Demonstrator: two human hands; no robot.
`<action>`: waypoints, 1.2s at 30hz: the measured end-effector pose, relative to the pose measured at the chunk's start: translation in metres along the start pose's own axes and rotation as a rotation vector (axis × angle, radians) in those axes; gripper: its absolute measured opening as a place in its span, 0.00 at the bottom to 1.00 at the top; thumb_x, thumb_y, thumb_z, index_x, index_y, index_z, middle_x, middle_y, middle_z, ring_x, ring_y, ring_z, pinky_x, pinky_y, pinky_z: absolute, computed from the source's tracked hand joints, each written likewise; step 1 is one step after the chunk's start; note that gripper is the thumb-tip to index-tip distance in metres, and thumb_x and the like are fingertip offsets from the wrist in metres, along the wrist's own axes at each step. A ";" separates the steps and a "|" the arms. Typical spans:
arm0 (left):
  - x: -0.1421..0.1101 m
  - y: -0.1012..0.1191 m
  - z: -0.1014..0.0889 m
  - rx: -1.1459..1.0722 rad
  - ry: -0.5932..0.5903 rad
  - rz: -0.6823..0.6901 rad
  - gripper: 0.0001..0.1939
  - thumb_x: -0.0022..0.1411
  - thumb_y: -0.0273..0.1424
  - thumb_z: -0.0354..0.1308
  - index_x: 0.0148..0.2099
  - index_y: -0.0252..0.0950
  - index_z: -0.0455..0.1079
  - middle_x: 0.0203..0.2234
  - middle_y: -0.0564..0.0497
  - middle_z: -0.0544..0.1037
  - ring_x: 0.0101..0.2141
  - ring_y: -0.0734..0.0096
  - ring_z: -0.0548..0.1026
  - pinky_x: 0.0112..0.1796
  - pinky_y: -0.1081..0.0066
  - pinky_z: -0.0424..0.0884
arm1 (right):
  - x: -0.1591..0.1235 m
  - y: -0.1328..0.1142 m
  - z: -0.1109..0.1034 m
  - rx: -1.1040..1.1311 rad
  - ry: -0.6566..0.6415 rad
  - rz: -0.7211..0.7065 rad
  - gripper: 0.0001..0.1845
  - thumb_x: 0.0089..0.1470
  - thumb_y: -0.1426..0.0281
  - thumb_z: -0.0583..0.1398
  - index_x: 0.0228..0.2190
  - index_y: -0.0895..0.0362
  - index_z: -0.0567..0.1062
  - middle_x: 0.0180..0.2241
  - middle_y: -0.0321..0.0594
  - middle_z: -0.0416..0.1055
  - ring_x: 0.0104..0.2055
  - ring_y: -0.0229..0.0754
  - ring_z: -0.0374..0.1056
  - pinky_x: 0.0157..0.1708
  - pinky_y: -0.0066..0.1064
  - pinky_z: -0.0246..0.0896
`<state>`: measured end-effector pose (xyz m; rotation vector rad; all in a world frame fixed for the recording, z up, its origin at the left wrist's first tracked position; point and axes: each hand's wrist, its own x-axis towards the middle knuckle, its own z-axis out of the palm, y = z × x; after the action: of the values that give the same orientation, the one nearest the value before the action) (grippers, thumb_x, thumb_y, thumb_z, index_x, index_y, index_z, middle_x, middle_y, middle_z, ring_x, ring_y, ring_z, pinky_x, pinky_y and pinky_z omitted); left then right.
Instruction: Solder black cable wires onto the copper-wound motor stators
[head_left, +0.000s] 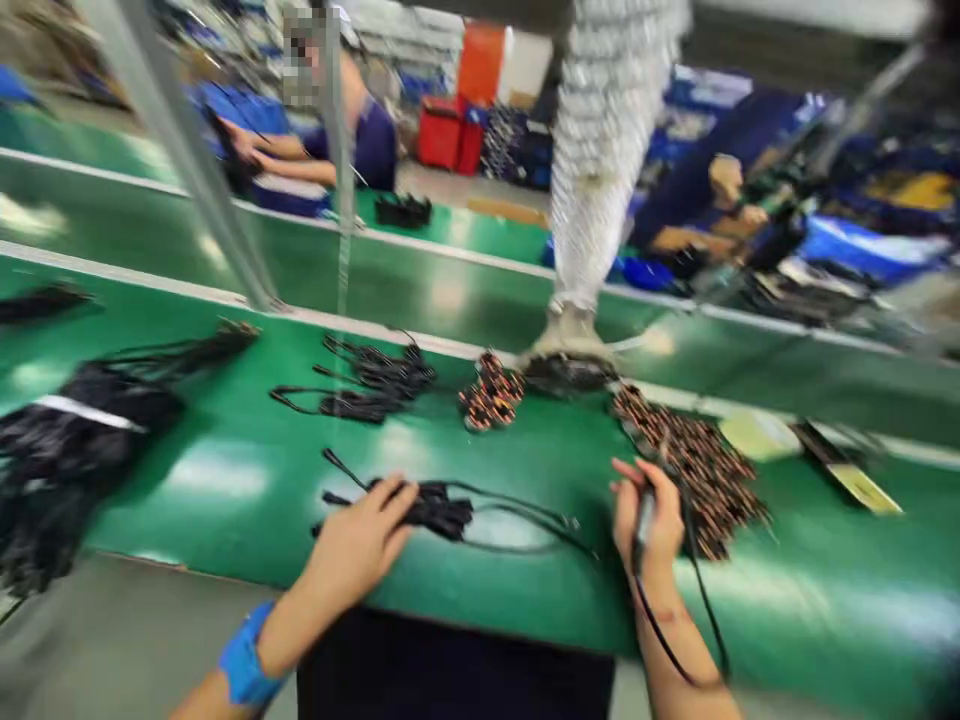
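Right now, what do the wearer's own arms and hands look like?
Left hand and right hand: both ungloved. A wide blue band circles the left forearm; no such band shows on the right forearm. No sleeves in view.

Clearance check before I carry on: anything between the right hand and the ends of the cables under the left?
Nothing visible: only green tabletop shows between the right hand and the closest ends of those black cables.
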<state>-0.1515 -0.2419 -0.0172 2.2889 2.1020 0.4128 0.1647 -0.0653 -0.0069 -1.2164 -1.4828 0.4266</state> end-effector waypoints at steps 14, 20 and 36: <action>-0.007 -0.018 -0.032 -0.240 -0.257 -0.020 0.18 0.68 0.43 0.47 0.53 0.38 0.67 0.49 0.46 0.74 0.31 0.71 0.76 0.36 0.70 0.73 | -0.045 0.003 -0.122 -0.185 0.171 -0.085 0.16 0.56 0.67 0.60 0.47 0.54 0.70 0.41 0.44 0.78 0.29 0.42 0.75 0.36 0.40 0.71; 0.032 -0.019 -0.058 -0.266 -0.344 -0.106 0.19 0.66 0.45 0.46 0.48 0.39 0.69 0.44 0.48 0.76 0.33 0.65 0.75 0.30 0.69 0.70 | -0.048 0.007 -0.134 -0.176 0.168 -0.032 0.18 0.57 0.65 0.60 0.49 0.49 0.70 0.43 0.43 0.77 0.32 0.48 0.75 0.37 0.45 0.71; 0.122 0.121 -0.015 0.105 -0.647 0.485 0.20 0.66 0.36 0.50 0.58 0.35 0.61 0.52 0.42 0.68 0.35 0.60 0.77 0.35 0.62 0.72 | -0.037 0.016 -0.170 -0.455 0.028 -0.070 0.14 0.57 0.71 0.57 0.47 0.55 0.69 0.43 0.43 0.76 0.35 0.41 0.74 0.39 0.40 0.72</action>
<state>-0.0276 -0.1376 0.0421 2.5054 1.2926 -0.4095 0.3164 -0.1482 0.0154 -1.5083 -1.6447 0.0197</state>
